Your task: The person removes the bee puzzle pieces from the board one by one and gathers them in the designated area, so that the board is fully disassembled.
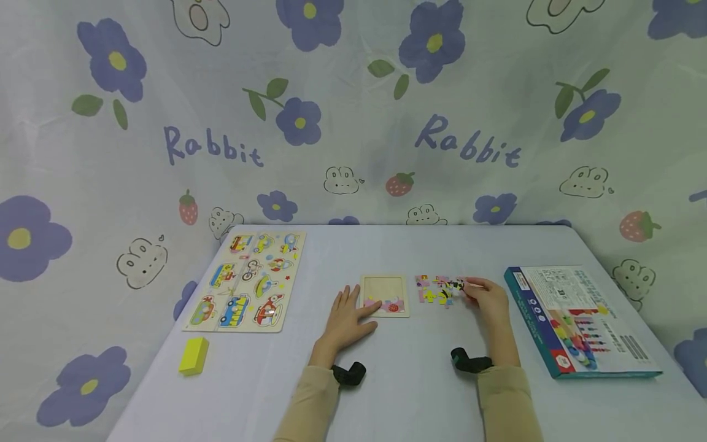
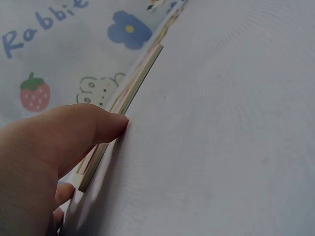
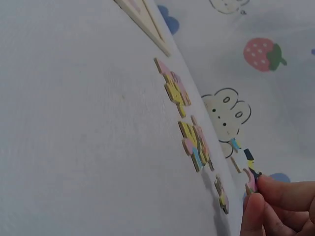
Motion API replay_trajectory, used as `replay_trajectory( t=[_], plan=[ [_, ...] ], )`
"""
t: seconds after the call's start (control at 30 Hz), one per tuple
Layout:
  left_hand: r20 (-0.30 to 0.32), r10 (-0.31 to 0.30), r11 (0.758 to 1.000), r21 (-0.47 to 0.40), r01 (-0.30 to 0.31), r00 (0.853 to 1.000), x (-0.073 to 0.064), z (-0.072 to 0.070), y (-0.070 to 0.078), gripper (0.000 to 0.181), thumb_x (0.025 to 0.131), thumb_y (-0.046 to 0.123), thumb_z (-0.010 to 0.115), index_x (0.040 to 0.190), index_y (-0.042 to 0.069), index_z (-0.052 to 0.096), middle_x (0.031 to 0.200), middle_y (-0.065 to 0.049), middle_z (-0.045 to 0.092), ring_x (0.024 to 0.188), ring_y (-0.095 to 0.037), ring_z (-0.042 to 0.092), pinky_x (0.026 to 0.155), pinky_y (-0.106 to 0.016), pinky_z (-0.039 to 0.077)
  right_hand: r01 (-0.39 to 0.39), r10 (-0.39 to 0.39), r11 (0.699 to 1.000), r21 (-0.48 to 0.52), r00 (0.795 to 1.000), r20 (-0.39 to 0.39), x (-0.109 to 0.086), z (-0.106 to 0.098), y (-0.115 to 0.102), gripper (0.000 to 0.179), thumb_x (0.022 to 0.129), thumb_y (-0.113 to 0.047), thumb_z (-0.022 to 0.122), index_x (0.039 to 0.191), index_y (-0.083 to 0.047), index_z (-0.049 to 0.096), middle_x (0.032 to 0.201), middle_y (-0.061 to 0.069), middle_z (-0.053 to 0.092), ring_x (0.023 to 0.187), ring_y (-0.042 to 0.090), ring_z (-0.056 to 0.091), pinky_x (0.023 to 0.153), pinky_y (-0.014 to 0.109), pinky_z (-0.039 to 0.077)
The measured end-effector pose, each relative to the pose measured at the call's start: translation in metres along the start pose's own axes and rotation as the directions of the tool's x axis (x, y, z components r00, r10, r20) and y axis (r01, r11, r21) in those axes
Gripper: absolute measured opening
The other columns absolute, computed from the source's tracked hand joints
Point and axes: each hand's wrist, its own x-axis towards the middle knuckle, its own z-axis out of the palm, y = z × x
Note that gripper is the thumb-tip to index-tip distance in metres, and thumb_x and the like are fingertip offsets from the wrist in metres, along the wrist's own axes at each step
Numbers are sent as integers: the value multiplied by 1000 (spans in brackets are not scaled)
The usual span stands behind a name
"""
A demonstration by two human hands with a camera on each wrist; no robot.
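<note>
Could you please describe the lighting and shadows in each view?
Head view: soft, fairly even light on the white tabletop; left wrist view: dimmer, with a soft shadow beside the wooden tray; right wrist view: also dim, a soft shadow near the right fingers.

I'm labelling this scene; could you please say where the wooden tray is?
In the head view, the wooden tray lies centrally, the left hand at its left, puzzle pieces to its right.
</note>
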Motion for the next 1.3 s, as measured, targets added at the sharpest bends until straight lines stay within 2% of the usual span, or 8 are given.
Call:
replay_trajectory(
  t=[0.1, 0.27, 0.63, 0.83, 0.97, 1.07, 1.2, 1.3],
  plan=[
    [-1, 0, 1000, -3, 0, 1000, 0, -1, 0, 46, 83, 43, 56, 128, 32, 56, 151, -19, 21, 140, -37, 7, 113, -47, 4, -18, 17, 997, -71, 1000, -13, -1, -4, 1, 36, 89, -13, 58, 119, 7, 57, 105, 19, 61, 69, 6, 56, 61, 16, 49],
    [8, -6, 1000, -4, 6, 1000, 0, -1, 1, 46, 83, 44, 56, 128, 33, 55, 151, -18, 20, 141, -35, 6, 113, -45, 3, -12, 5, 985, -171, 999, -43, -2, -4, 4, 32, 87, -10, 59, 111, 10, 61, 101, 23, 62, 65, 8, 55, 56, 16, 47],
    [12, -6, 1000, -10, 6, 1000, 0, -2, 1, 46, 84, 44, 56, 128, 33, 55, 152, -17, 19, 141, -35, 5, 113, -45, 2, -14, -21, 937, -349, 995, -95, -2, 0, 3, 25, 85, -14, 61, 100, 6, 65, 95, 21, 65, 72, 20, 59, 55, 21, 44],
    [9, -1, 1000, -7, 1, 1000, 0, -2, 1, 46, 84, 44, 56, 128, 32, 55, 151, -18, 19, 141, -36, 6, 113, -46, 3, 6, -55, 923, -384, 992, -118, -2, 3, 4, 22, 84, -13, 62, 96, 5, 67, 91, 20, 66, 70, 21, 60, 53, 22, 43],
    [3, 8, 1000, -14, -8, 1000, -1, -2, 1, 46, 83, 44, 56, 128, 32, 56, 151, -19, 20, 140, -37, 7, 113, -47, 4, 22, -62, 943, -332, 992, -112, -4, 4, 3, 26, 85, -13, 61, 102, 6, 66, 98, 23, 65, 71, 20, 59, 54, 20, 44],
    [2, 14, 1000, -16, -14, 1000, -1, -2, 1, 46, 84, 43, 56, 128, 31, 56, 151, -20, 20, 140, -38, 7, 112, -48, 4, 18, -39, 969, -245, 996, -82, -5, 7, -1, 31, 86, -14, 60, 111, 5, 63, 105, 23, 62, 70, 16, 58, 54, 16, 45],
    [12, -1, 1000, -18, 1, 1000, -1, -2, 1, 47, 84, 43, 56, 129, 32, 54, 151, -18, 18, 141, -36, 5, 113, -46, 2, -6, 8, 998, -56, 1000, 24, -6, 16, -13, 37, 89, -16, 59, 121, 2, 58, 110, 18, 60, 69, 9, 57, 58, 13, 48],
    [12, -11, 1000, -20, 11, 1000, 0, -1, 1, 47, 83, 44, 56, 129, 33, 54, 152, -17, 18, 141, -35, 4, 113, -44, 1, -27, 15, 995, 95, 992, 123, -8, 27, -22, 40, 90, -14, 59, 125, 3, 54, 107, 13, 61, 71, 6, 58, 64, 14, 50]
  ],
)
